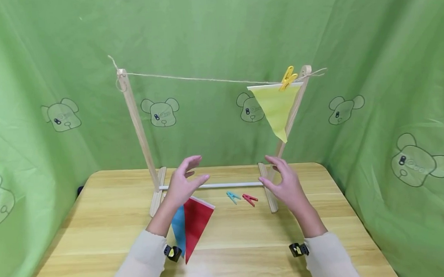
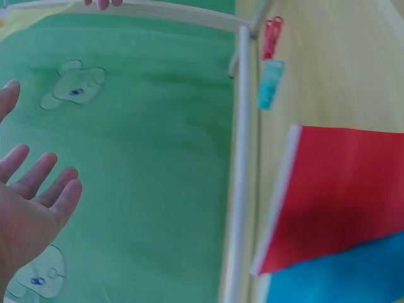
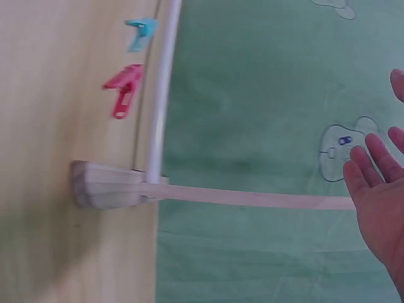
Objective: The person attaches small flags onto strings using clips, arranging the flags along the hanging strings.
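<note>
Toward the counter's [image 1: 99, 226] left edge, expect a light, limp, red triangular cloth-like pennant [image 1: 197, 221]; pinch its white band [image 1: 204, 203], with left grip [image 1: 180, 182] and right grip [image 1: 285, 184] relaxed, empty.

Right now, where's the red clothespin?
In the head view, the red clothespin lies on the table, right of center, just right of the blue clothespin and left of the stand's right wooden foot.

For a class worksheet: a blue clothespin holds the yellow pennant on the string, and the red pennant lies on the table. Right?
Not quite: the clothespin holding the yellow pennant on the string is yellow, as the head view shows. The red pennant does lie on the table.
</note>
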`<state>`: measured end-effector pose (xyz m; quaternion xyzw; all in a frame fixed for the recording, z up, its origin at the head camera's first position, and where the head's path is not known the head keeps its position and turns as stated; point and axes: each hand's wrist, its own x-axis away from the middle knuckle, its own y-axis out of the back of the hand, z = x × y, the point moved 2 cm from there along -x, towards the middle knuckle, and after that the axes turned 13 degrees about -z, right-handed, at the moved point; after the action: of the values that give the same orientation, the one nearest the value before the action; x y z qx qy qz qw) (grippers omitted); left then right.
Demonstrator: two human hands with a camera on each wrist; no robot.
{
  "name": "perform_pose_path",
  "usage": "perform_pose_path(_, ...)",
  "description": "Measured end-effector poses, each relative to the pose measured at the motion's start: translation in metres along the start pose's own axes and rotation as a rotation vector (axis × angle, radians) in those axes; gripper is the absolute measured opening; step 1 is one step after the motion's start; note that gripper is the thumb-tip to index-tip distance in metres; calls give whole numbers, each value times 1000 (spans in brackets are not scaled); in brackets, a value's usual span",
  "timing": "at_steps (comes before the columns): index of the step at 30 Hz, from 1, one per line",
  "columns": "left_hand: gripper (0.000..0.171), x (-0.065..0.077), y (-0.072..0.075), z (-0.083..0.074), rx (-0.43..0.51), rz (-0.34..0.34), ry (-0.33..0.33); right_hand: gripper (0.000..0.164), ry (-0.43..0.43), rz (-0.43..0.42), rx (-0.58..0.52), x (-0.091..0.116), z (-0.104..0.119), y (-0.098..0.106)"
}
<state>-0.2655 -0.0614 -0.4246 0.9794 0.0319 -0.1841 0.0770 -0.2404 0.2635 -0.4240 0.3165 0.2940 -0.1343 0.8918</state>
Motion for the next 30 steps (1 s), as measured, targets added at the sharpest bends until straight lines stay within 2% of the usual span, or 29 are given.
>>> perform_pose_path(8,63,10,6,27,-56,-17,43,71,-79,65,-6,16,-19,-15)
perform_pose_path(16,62,18,13,44,-89,-47,74,73,-173,116,13,31,-38,-28)
perform_pose_path(24,62,21,17,66,-101,-81,133,72,-184,153,-21,43,-47,-48)
perform_pose_path(30,68,26,18,86,-107,-70,176,72,-271,176,-27,53,-53,-57)
